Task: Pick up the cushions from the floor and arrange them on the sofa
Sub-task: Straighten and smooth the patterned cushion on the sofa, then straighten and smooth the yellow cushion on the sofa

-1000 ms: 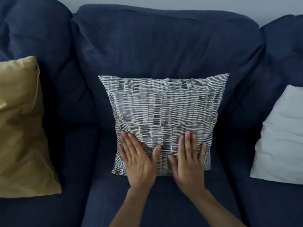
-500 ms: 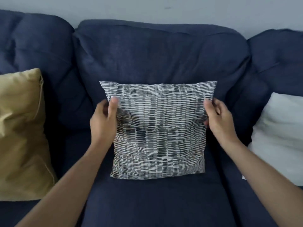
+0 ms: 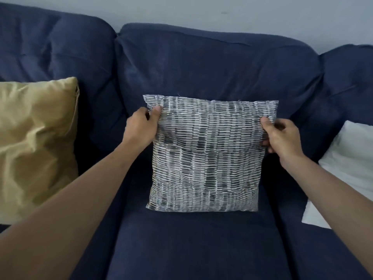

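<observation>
Three cushions are showing on the navy sofa (image 3: 201, 249), one to each seat. The patterned cushion (image 3: 205, 158) — grey with short white dashes in rows — is standing upright at the centre of the frame, its lower edge sitting on the middle seat and its back leaning against the middle backrest. The gold cushion (image 3: 34, 142) is propped at the left edge of the frame, partly cut off by it. The white cushion (image 3: 347, 168) is lying at the right edge, also cut off, with the right forearm crossing in front of its lower corner.

Two hands are in view, both on the patterned cushion. The left hand (image 3: 141, 128) is pinching the cushion's upper left side, thumb pressed on the front face and the fingers wrapping behind the edge. The right hand (image 3: 282, 136) is clamping the upper right side the same way — thumb on the front, fingers curled round the back, where they are mostly hidden. Both bare forearms are reaching in from the lower corners of the frame.

The gold and white cushions are sitting well apart from the patterned one, with dark sofa fabric between them. A pale wall (image 3: 242, 15) is running across the top of the frame behind the three backrest sections.
</observation>
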`<state>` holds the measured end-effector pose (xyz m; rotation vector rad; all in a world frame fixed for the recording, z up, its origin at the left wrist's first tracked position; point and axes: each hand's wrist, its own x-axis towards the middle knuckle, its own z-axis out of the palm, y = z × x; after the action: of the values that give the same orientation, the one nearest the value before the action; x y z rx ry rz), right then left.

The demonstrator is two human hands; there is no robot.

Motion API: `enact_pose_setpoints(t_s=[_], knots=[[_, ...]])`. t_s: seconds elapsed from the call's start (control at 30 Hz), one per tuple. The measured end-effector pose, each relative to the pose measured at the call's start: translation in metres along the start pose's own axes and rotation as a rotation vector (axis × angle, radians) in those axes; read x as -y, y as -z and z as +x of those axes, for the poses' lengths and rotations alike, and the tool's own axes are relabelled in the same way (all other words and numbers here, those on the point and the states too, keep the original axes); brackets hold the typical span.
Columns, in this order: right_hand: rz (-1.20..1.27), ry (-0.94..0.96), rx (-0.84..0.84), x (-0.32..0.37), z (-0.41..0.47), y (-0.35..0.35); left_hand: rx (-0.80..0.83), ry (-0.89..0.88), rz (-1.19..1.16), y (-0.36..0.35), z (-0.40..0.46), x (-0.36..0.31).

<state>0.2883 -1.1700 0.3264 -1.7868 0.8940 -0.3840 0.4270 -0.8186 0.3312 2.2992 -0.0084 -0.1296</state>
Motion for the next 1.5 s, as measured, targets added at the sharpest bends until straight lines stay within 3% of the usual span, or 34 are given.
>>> enact_pose_setpoints(t_s=[0.13,0.37,0.87,1.1,1.3,1.5], knots=[[-0.181,0.134,-0.110,0.013,-0.038,0.018,0.086,-0.031,0.132,0.030,-0.043,0.005],[-0.464,0.211,0.363,0.070,-0.131,0.024,0.186,0.055,0.403,0.093,-0.135,-0.001],[-0.325,0.276,0.771,0.235,-0.255,-0.068,0.127,0.237,0.481,0.332,-0.188,-0.044],[-0.296,0.220,0.776,0.278,-0.287,-0.128,0.116,0.269,0.474,0.411,-0.164,0.003],[-0.296,0.078,0.692,0.274,-0.301,-0.219,0.150,0.252,0.508,0.450,-0.090,0.099],[-0.217,-0.141,0.570,0.253,-0.296,-0.317,0.171,0.221,0.394,0.475,0.006,0.201]])
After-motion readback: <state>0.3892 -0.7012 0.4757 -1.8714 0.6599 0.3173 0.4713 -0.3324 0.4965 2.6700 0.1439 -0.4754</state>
